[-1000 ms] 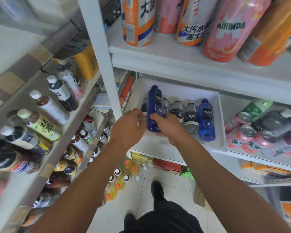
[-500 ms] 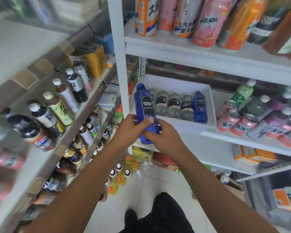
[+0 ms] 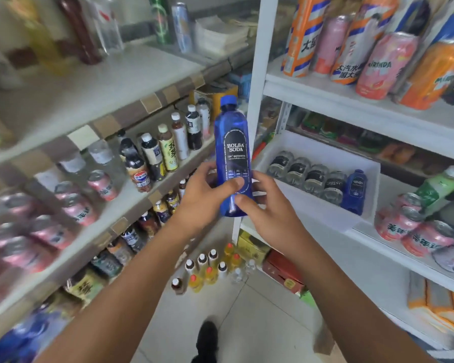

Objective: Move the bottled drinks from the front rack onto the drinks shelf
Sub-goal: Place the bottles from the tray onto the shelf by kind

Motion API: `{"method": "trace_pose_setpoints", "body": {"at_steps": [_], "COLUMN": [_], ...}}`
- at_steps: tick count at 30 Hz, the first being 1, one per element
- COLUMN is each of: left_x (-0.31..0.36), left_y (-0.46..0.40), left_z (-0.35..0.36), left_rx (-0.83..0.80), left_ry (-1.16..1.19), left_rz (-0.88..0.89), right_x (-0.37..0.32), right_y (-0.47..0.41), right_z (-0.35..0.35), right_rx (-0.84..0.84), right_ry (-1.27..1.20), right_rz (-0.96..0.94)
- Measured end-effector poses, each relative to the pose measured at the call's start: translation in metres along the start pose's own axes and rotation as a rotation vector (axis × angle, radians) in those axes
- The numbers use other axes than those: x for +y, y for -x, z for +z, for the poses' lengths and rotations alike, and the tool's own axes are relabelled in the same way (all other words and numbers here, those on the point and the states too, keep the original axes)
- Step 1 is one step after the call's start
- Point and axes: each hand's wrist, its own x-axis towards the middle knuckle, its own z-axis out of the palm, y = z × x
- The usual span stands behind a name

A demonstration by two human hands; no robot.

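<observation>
Both hands hold one blue bottle (image 3: pixel 233 155) upright in front of the white post (image 3: pixel 254 106) of the right-hand rack. The left hand (image 3: pixel 205 197) wraps its fingers round the lower part of the bottle from the left, thumb lying across the dark label. The right hand (image 3: pixel 266 205) pinches the base from the right, thumb on the front and fingers curled behind. The bottle has a blue cap and its label reads BOLSA SODA.

To the right, on the rack's middle level, a white tray (image 3: pixel 323 150) holds a row of four clear bottles (image 3: pixel 309 178) with dark labels and, at the row's right end, a second blue bottle (image 3: pixel 355 191). Pink cans (image 3: pixel 404 224) lie on their sides just right of the tray, with a green bottle (image 3: pixel 438 187) above them. Tall cans (image 3: pixel 385 64) stand on the level above.

On the left a long shelf (image 3: pixel 116 205) carries upright bottles (image 3: pixel 165 150) of tea and cola and more pink cans, blurred towards the near end. Small yellow and clear bottles (image 3: pixel 210 268) stand on the tiled floor between the two units.
</observation>
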Motion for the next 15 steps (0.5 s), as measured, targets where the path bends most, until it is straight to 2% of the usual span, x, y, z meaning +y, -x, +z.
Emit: {"method": "trace_pose_setpoints", "body": {"at_steps": [7, 15], "left_x": [0.041, 0.068], "left_y": [0.066, 0.121], "left_z": [-0.047, -0.126], "left_rx": [0.166, 0.343], "left_ry": [0.01, -0.127], "left_rz": [0.132, 0.278], "right_x": [-0.046, -0.124], "right_y": [0.012, 0.014], "right_z": [0.036, 0.118], "right_rx": [-0.158, -0.17], "right_ry": [-0.107, 0.065], "right_rz": [-0.087, -0.265]}}
